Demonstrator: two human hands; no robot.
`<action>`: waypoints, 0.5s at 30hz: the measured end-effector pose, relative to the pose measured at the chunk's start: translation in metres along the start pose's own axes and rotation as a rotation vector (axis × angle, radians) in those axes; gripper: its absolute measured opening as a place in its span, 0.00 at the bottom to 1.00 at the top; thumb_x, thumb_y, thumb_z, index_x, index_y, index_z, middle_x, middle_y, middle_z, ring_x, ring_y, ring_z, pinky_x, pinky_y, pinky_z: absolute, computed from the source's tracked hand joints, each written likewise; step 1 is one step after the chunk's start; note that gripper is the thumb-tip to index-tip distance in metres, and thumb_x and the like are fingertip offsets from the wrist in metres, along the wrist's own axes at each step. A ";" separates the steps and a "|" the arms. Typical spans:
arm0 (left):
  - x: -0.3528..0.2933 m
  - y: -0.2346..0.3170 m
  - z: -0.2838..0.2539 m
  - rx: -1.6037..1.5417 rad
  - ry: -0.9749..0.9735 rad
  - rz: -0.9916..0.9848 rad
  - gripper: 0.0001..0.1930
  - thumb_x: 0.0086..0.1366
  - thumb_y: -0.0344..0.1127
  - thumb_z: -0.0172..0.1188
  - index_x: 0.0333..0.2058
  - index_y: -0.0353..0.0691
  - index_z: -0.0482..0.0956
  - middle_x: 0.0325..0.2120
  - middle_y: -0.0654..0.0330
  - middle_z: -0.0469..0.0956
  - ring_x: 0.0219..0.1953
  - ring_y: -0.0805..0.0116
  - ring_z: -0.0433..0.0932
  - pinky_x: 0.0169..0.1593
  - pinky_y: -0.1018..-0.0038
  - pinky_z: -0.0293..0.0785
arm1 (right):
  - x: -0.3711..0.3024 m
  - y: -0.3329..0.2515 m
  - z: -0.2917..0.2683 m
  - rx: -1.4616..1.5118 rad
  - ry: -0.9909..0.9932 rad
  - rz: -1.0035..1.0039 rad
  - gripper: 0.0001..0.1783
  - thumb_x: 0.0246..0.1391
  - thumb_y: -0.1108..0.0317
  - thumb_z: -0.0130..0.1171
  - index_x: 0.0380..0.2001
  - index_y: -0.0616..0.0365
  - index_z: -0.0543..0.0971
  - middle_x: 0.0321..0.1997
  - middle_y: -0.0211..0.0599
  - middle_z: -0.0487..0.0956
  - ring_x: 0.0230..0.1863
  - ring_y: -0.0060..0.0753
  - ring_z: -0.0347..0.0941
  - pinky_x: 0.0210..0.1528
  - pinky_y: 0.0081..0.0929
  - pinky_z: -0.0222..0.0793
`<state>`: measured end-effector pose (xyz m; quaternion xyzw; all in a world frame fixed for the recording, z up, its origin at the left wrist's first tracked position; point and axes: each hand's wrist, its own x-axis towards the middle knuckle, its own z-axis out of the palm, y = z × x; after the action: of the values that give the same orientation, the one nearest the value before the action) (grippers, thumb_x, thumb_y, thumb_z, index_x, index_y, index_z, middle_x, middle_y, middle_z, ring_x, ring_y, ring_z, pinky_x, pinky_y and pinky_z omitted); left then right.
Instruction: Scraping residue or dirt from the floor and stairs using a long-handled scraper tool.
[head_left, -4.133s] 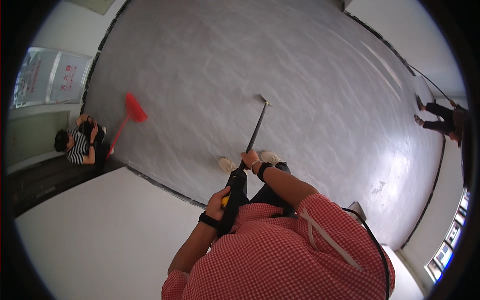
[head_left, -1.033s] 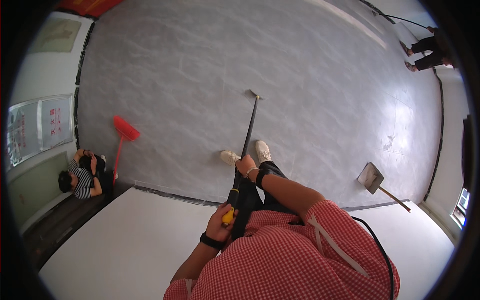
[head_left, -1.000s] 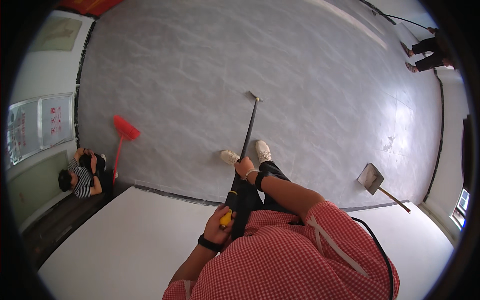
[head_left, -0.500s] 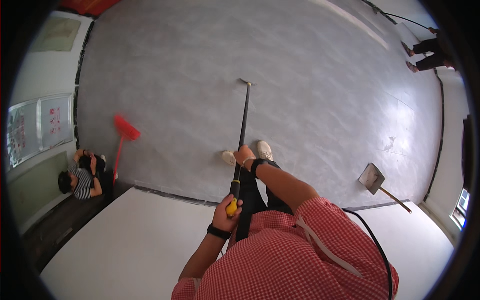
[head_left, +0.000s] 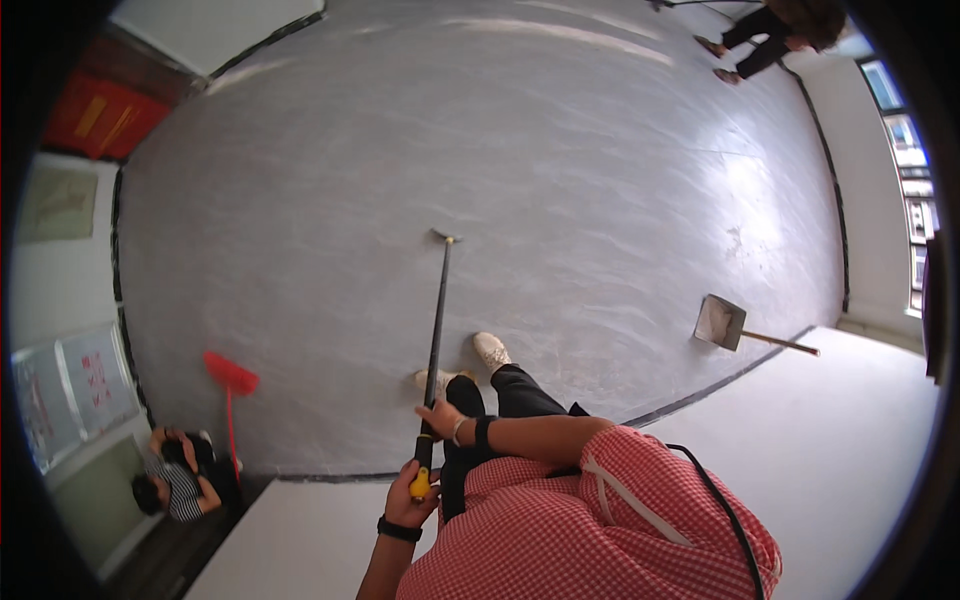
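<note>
A long-handled scraper (head_left: 438,325) with a black pole slants out in front of me. Its small flat crosswise head (head_left: 446,238) meets the grey floor beyond my shoes. My left hand (head_left: 407,497) is wrapped round the black and yellow grip at the near end. Higher up the pole my right hand (head_left: 441,419) is closed on the shaft, its forearm crossing from the right. The fingers of both hands are partly hidden. My light shoes (head_left: 491,351) stand on either side of the pole's lower part, one partly behind it.
A red broom (head_left: 231,374) stands at the left beside a person (head_left: 185,490) in a striped top. At the right, a dustpan (head_left: 720,322) with a wooden handle lies by a white surface (head_left: 780,430). Another person (head_left: 765,40) stands far right, near walls and windows.
My view has turned, so the broom, dustpan and both people sit elsewhere in the picture. The scraper's head appears lower and a little closer to my shoes. Both hands keep their hold.
</note>
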<state>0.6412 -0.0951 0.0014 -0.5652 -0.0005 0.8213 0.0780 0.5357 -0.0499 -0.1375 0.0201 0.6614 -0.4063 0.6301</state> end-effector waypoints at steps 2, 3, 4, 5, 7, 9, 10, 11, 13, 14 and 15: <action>0.006 0.009 0.012 0.040 -0.014 -0.024 0.07 0.55 0.40 0.37 0.32 0.48 0.56 0.19 0.57 0.64 0.11 0.72 0.60 0.09 0.85 0.53 | 0.007 -0.006 -0.001 -0.153 0.103 -0.068 0.24 0.39 0.56 0.44 0.27 0.73 0.65 0.21 0.50 0.70 0.24 0.43 0.68 0.28 0.30 0.63; 0.009 0.012 0.019 0.040 -0.017 -0.017 0.08 0.55 0.41 0.37 0.30 0.45 0.56 0.18 0.58 0.64 0.10 0.73 0.59 0.09 0.86 0.53 | 0.012 -0.015 -0.007 -0.162 0.068 -0.047 0.24 0.38 0.56 0.44 0.26 0.73 0.66 0.21 0.50 0.70 0.26 0.44 0.68 0.30 0.30 0.62; 0.012 0.016 0.027 0.038 -0.020 -0.010 0.09 0.55 0.42 0.37 0.28 0.43 0.57 0.17 0.58 0.64 0.09 0.74 0.59 0.08 0.86 0.52 | 0.018 -0.023 -0.015 -0.151 0.079 -0.055 0.24 0.38 0.56 0.44 0.26 0.73 0.66 0.21 0.50 0.70 0.26 0.44 0.68 0.30 0.30 0.62; 0.021 0.020 0.033 0.054 -0.025 -0.010 0.09 0.55 0.42 0.37 0.28 0.43 0.57 0.17 0.58 0.64 0.09 0.74 0.59 0.08 0.86 0.52 | 0.026 -0.032 -0.026 -0.384 0.079 -0.152 0.19 0.38 0.60 0.43 0.24 0.71 0.67 0.20 0.47 0.71 0.24 0.42 0.68 0.26 0.29 0.63; 0.045 0.030 0.049 -0.005 -0.090 -0.061 0.09 0.54 0.42 0.39 0.27 0.42 0.57 0.18 0.58 0.64 0.12 0.73 0.59 0.10 0.86 0.52 | 0.037 -0.053 -0.043 -0.601 0.088 -0.260 0.15 0.38 0.63 0.43 0.22 0.68 0.69 0.20 0.44 0.71 0.22 0.39 0.69 0.22 0.28 0.64; 0.061 0.032 0.073 0.061 -0.111 0.004 0.10 0.54 0.42 0.39 0.26 0.41 0.57 0.18 0.58 0.63 0.12 0.73 0.59 0.11 0.86 0.52 | 0.048 -0.068 -0.057 0.114 0.172 0.010 0.13 0.38 0.65 0.42 0.19 0.68 0.68 0.16 0.42 0.71 0.18 0.35 0.69 0.21 0.28 0.64; 0.066 0.034 0.084 0.090 -0.134 0.007 0.10 0.54 0.42 0.39 0.25 0.41 0.57 0.18 0.58 0.63 0.13 0.72 0.60 0.11 0.85 0.52 | 0.050 -0.071 -0.064 0.124 0.179 -0.004 0.13 0.38 0.65 0.42 0.19 0.68 0.68 0.16 0.42 0.71 0.18 0.35 0.69 0.21 0.28 0.64; 0.071 0.033 0.093 0.119 -0.157 0.011 0.10 0.54 0.42 0.39 0.25 0.41 0.57 0.18 0.58 0.64 0.13 0.72 0.60 0.11 0.85 0.53 | 0.052 -0.073 -0.072 0.185 0.221 -0.016 0.13 0.37 0.66 0.42 0.19 0.68 0.68 0.15 0.41 0.71 0.17 0.35 0.68 0.20 0.27 0.63; 0.078 0.030 0.108 0.170 -0.171 -0.006 0.10 0.54 0.41 0.40 0.26 0.41 0.58 0.18 0.58 0.64 0.15 0.70 0.61 0.13 0.83 0.55 | 0.061 -0.073 -0.087 0.387 0.211 0.001 0.13 0.37 0.67 0.42 0.21 0.69 0.67 0.14 0.42 0.70 0.16 0.34 0.68 0.19 0.26 0.63; 0.079 0.029 0.113 0.233 -0.133 -0.035 0.10 0.54 0.41 0.40 0.27 0.41 0.58 0.18 0.58 0.64 0.16 0.70 0.62 0.14 0.83 0.55 | 0.063 -0.069 -0.091 0.477 0.196 0.013 0.13 0.37 0.66 0.42 0.20 0.68 0.67 0.15 0.43 0.69 0.16 0.34 0.68 0.19 0.26 0.63; 0.079 0.031 0.115 0.288 -0.091 -0.057 0.09 0.54 0.40 0.40 0.28 0.41 0.59 0.19 0.58 0.64 0.16 0.70 0.63 0.15 0.82 0.56 | 0.057 -0.072 -0.092 0.561 0.172 0.025 0.13 0.38 0.65 0.42 0.20 0.67 0.67 0.15 0.43 0.69 0.15 0.33 0.67 0.19 0.25 0.63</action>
<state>0.5031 -0.1055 -0.0329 -0.5101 0.0979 0.8350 0.1815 0.4097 -0.0742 -0.1604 0.2363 0.5737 -0.5623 0.5467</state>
